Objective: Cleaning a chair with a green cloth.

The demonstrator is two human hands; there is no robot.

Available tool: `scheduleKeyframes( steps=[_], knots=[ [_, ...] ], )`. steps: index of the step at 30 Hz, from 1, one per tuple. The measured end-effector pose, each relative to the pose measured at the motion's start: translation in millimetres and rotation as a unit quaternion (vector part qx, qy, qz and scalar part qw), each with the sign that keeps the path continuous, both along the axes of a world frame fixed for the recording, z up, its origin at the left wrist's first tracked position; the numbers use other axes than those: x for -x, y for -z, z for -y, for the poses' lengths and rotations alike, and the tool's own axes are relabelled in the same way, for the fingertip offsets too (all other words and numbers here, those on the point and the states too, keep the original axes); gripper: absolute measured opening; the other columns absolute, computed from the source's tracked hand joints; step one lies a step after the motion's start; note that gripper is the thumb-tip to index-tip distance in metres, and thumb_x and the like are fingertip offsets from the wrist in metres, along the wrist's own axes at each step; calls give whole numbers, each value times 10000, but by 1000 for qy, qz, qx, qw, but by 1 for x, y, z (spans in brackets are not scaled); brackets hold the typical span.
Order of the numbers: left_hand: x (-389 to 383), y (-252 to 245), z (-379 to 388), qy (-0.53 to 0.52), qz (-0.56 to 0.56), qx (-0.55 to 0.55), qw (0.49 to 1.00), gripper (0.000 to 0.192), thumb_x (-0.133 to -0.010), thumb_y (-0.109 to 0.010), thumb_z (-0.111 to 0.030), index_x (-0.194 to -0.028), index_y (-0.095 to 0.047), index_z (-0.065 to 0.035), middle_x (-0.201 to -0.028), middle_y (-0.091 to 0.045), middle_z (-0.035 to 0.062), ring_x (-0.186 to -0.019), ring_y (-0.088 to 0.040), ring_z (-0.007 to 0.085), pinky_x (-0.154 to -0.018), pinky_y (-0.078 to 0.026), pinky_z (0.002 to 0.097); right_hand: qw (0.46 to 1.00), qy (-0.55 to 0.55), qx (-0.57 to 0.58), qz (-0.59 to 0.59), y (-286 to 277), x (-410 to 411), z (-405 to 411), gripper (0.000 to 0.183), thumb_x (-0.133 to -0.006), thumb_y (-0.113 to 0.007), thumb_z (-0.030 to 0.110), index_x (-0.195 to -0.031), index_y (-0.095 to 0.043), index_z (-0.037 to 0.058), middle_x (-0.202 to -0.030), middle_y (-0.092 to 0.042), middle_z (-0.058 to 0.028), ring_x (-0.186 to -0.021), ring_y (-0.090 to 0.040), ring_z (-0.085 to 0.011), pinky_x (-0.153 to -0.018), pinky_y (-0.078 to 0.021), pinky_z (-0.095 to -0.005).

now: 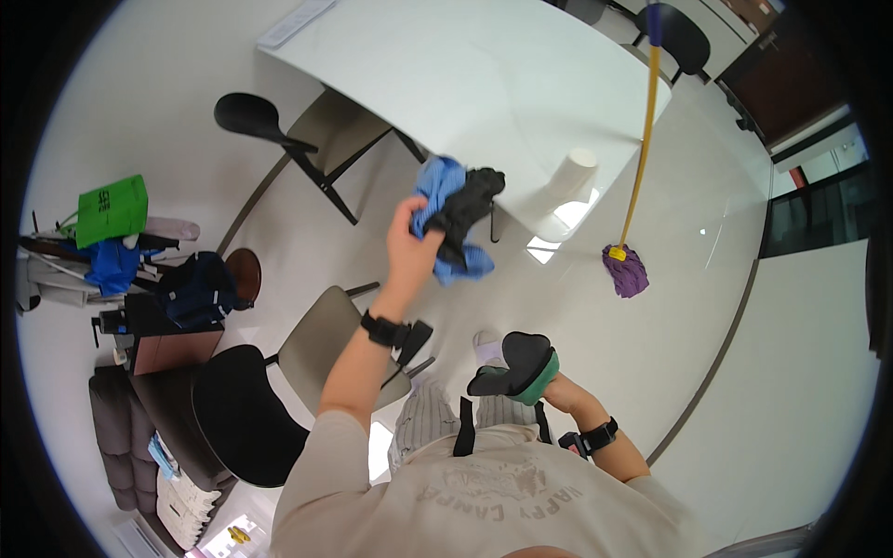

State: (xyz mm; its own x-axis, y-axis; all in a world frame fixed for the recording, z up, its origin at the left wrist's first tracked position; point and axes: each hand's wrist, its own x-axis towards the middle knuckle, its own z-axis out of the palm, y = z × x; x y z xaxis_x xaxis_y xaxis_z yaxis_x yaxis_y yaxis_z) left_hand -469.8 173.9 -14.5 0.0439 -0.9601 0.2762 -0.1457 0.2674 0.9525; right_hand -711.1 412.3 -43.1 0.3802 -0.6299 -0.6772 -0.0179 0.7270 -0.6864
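My left hand (411, 244) grips a bundle of cloth, a light blue cloth (439, 185) together with a crumpled black cloth (469, 209), in front of the near edge of the white table (446, 77). Low at the right, my right hand (561, 392) holds a black and green padded item (527, 363) close to my legs; its exact kind is unclear, and it hides most of my fingers. A purple mop head (626, 270) on a yellow pole (643, 153) rests on the floor beyond the table's right side.
A grey-seated chair (317, 342) with a black back stands close at my left, another chair (331, 129) by the table. A white cylindrical object (578, 167) is near the table's right end. Bags, including a green one (111, 210), and a dark sofa (118, 436) lie at far left.
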Motion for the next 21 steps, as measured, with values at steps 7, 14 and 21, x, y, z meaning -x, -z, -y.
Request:
scheduleKeyframes(
  steps=[7,14,21],
  knots=[
    [96,-4,121,6,12,-85,996,455,-726,-637,-63,-1151,-481,-16,-1082,-559,142,-984,-526,234,-876,-411,315,992,103,67,6,-1,50,-5,452,-800,-609,144,-1226,-504,33,-1184,-532,-60,-1063,-485,-171,-907,-401,-316],
    [86,65,119,21,298,12,954,905,-749,-651,-118,-1428,-55,-71,-1433,-163,271,-1298,-268,409,-1022,-326,382,993,86,70,-32,6,57,6,455,-803,-606,151,-1227,-491,31,-1229,-511,-57,-1106,-462,-180,-945,-378,-334],
    [-34,56,33,77,259,-45,962,772,-802,-606,-129,-1421,-149,-67,-1439,-194,229,-1297,-289,377,-1027,-330,362,898,-98,403,-147,25,19,53,318,-772,-491,18,-1088,-526,7,-1075,-548,-204,-1000,-511,-364,-862,-419,-392]
  ],
)
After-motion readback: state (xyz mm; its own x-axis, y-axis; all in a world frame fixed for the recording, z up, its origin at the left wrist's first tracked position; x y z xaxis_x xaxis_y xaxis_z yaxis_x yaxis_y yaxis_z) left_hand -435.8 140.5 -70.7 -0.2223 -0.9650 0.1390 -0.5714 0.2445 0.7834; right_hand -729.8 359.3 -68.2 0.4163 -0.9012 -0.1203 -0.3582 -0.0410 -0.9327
